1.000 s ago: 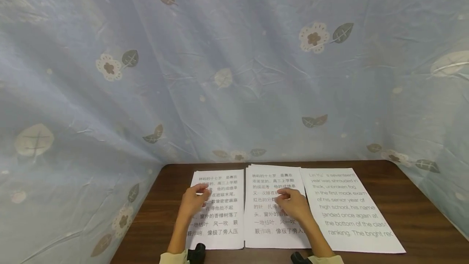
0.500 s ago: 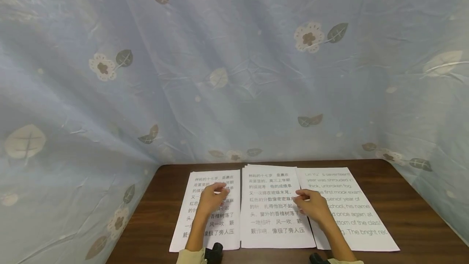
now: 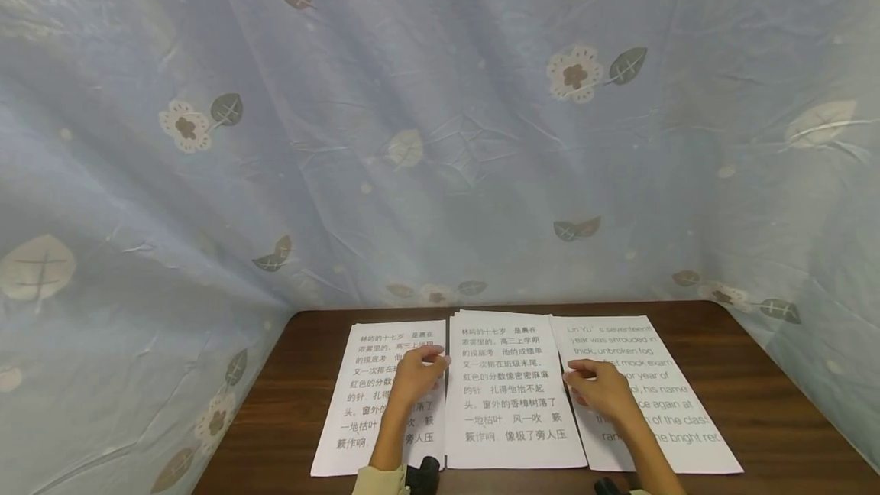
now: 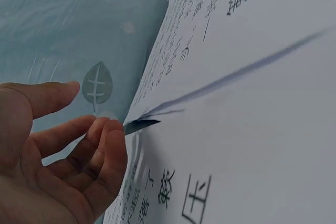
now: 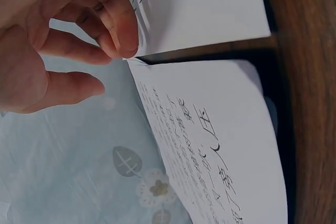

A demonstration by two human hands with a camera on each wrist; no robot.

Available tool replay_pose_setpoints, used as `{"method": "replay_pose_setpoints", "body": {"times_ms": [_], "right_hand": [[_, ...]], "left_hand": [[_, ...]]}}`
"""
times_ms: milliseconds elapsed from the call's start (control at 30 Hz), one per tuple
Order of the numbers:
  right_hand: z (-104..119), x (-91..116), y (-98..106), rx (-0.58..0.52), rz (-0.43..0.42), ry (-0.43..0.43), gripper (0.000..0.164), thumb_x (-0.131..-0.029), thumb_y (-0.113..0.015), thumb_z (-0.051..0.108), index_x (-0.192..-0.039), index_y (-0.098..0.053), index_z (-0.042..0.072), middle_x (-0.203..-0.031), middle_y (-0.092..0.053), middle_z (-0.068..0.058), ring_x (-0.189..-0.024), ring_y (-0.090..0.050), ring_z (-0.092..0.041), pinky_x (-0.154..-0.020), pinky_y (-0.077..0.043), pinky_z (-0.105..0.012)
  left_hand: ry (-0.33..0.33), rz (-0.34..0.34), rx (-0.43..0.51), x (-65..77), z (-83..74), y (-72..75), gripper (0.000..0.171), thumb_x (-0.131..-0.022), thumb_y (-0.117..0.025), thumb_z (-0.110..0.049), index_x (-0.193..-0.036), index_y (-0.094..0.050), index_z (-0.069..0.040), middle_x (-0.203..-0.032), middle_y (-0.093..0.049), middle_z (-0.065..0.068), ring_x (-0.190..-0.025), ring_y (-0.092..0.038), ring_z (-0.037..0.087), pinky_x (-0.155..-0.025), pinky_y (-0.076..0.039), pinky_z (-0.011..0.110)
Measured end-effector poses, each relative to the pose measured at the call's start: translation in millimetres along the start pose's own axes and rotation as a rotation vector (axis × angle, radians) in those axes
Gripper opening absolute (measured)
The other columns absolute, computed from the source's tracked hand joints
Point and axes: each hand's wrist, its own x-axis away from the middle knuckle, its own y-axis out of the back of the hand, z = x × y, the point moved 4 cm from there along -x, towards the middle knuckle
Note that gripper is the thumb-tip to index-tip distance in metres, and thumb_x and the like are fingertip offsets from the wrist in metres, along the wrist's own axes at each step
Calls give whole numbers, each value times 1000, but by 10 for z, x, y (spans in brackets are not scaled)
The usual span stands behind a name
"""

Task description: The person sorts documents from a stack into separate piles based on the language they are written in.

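Note:
Three piles of white printed paper lie side by side. My left hand (image 3: 415,377) is over the right part of the left pile (image 3: 330,457), which bears Chinese text. In the left wrist view its fingertips (image 4: 113,129) are at the dark gap beside the middle pile (image 3: 509,453), thumb apart. The right hand (image 3: 603,389) is over the left part of the English page (image 3: 701,461). In the right wrist view its fingertips (image 5: 126,38) are at that page's edge by the gap; contact is unclear. Both hands have loosely bent fingers and hold nothing.
The papers lie on a dark brown wooden table (image 3: 729,373). A pale blue curtain (image 3: 440,235) with leaf and flower prints hangs behind it and along both sides. Page edges of the middle pile are slightly uneven at the top.
Both hands have moved right across the papers: the left towards the first gap, the right from the middle pile to the English page. The head view has shifted slightly. The papers look still.

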Motion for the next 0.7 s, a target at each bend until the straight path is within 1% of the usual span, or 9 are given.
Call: {"method": "replay_pose_setpoints", "body": {"times_ms": [200,267,367,567,700], "right_hand": [[-30,-10,-28,-4,22,-17,43,-100,-69,17,-133,-68,-10,-109,-73,-19,-84,-73,-17,-71,-66,-31],[-36,-19,-42,-7,34,-23,43,-99,-69,16,-132,-68,-11,-106,-73,-17,-85,-72,-18,-72,-66,-32],[-38,-27,-60,4,46,-33,43,-99,-70,16,-132,-68,-12,-106,-75,-16,-86,-72,-18,-73,-66,-33],[-46,-39,-84,54,54,-21,41,-99,-71,17,-129,-70,-11,-104,-77,-13,-84,-72,-17,-71,-65,-33],[-28,-46,-85,92,51,0,40,-98,-71,17,-127,-71,-10,-104,-77,-14,-83,-72,-18,-68,-64,-33]], "left_hand": [[37,17,0,3,3,-79,47,-100,-73,-26,-139,-68,1,-121,-73,17,-83,-73,18,-68,-62,30],[45,20,-19,4,2,-97,48,-100,-73,-26,-139,-68,1,-120,-73,16,-80,-72,18,-66,-60,30],[49,26,-65,8,18,-122,47,-101,-72,-27,-139,-68,0,-119,-74,16,-78,-70,17,-65,-60,30],[40,32,-132,10,58,-145,46,-101,-72,-28,-137,-70,0,-113,-73,15,-77,-68,16,-65,-59,31],[19,10,-185,1,42,-155,44,-100,-73,-28,-134,-72,0,-111,-73,14,-82,-67,16,-69,-58,31]]}}
